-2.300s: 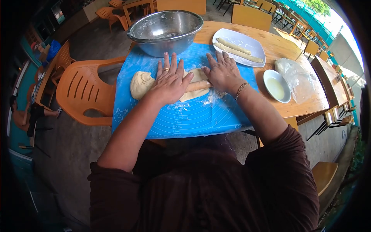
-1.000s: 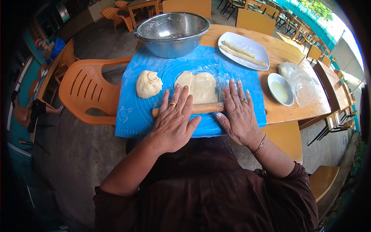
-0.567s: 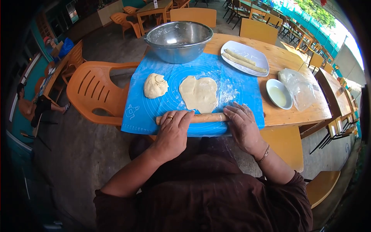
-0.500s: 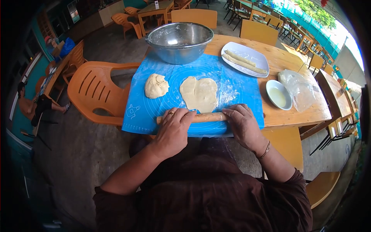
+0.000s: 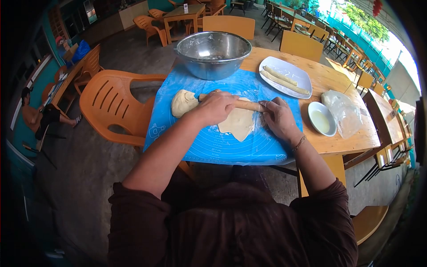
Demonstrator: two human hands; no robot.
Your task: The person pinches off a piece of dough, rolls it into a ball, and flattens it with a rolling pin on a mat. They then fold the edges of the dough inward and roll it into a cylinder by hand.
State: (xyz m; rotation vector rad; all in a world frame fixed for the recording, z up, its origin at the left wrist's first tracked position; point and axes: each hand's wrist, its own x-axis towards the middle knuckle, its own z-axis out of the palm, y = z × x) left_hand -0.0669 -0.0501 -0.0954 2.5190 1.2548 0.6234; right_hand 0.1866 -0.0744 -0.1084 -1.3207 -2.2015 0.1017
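A wooden rolling pin (image 5: 247, 105) lies across the far part of a flattened sheet of dough (image 5: 239, 123) on a blue silicone mat (image 5: 222, 144). My left hand (image 5: 216, 107) is closed over the pin's left part. Around the pin's right end curls my right hand (image 5: 278, 118). A round lump of dough (image 5: 183, 102) rests on the mat just left of my left hand, close to the pin's left tip.
A large steel bowl (image 5: 213, 53) stands at the mat's far edge. A white plate (image 5: 302, 78) holds two dough rolls (image 5: 283, 78). A small bowl of liquid (image 5: 321, 119) and a plastic bag (image 5: 347, 111) lie right. An orange chair (image 5: 113, 107) stands left.
Both hands lifted the rolling pin from the mat's near edge and set it on the far part of the dough sheet. The camera view also shifted.
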